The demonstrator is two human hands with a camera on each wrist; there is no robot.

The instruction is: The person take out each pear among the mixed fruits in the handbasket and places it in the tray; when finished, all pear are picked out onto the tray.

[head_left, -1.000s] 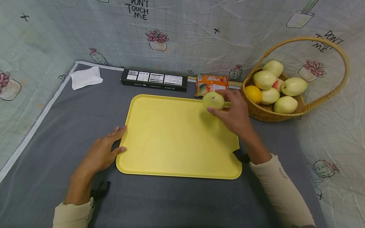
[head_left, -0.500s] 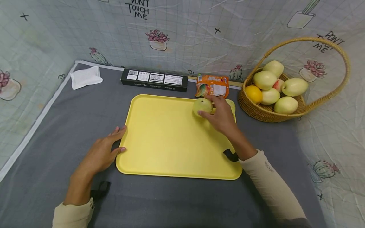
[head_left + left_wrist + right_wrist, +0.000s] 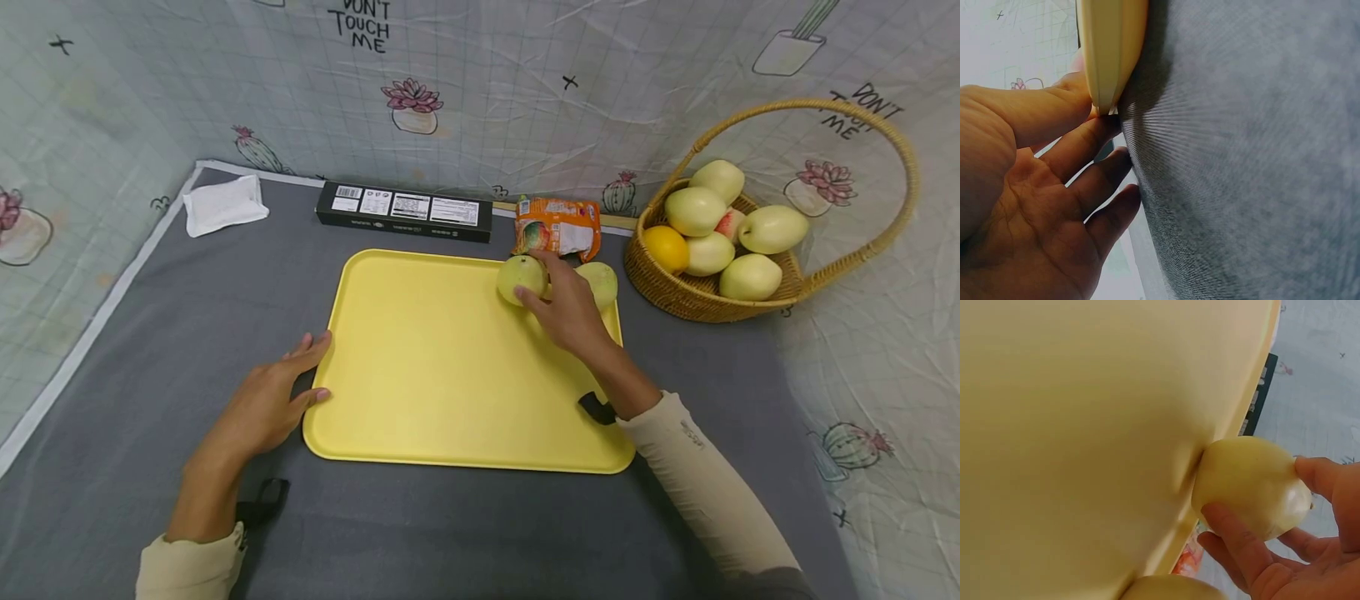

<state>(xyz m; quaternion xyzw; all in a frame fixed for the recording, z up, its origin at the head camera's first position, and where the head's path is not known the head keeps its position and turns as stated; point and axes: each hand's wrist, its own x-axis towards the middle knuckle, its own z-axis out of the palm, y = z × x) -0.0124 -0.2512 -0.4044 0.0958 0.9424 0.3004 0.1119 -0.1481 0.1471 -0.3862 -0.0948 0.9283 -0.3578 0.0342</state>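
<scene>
My right hand [image 3: 567,307] holds a rounded pale green fruit [image 3: 521,279] between thumb and fingers, at the far edge of a yellow tray [image 3: 450,358]. In the right wrist view the held fruit [image 3: 1250,484] is right at the tray surface. A second pale green fruit [image 3: 599,284] sits in the tray's far right corner, partly hidden behind the hand. My left hand [image 3: 272,406] rests at the tray's left side, thumb and index fingertips at the rim. In the left wrist view its fingers [image 3: 1100,181] extend loosely beside the tray edge.
A wicker basket [image 3: 705,308] of pale green fruits and an orange [image 3: 666,249] stands at the right, its tall handle arching up. Behind the tray lie an orange packet [image 3: 558,225] and a long black box [image 3: 403,212]. A white packet [image 3: 225,206] lies at the back left.
My right hand has moved left with the fruit and down onto the tray's far edge, uncovering the second fruit in the corner. The left hand has stayed in place.
</scene>
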